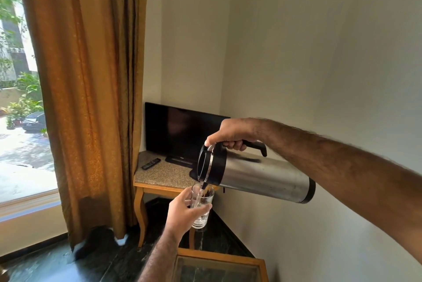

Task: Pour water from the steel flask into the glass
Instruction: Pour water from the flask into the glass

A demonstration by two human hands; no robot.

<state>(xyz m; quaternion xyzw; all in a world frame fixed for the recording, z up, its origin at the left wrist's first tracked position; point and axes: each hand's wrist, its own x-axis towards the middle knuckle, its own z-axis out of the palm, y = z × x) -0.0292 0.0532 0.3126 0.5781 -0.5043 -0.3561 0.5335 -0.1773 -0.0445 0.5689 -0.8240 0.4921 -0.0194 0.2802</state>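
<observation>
In mid-air before the corner desk [159, 176]: steel flask [262, 179] tipped nearly level, black spout just over the glass [202, 207], thin stream of water [200, 192] falling in. Right hand [230, 134] wrapped shut around the flask's black handle [253, 146]. Left hand [182, 212] closed around the glass, fingers [202, 208] across its front. Behind, a dark television [180, 131], remote [150, 163], ochre curtain [86, 99].

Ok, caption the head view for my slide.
Right hand tips the steel flask, pouring water into the glass held by the left hand.
</observation>
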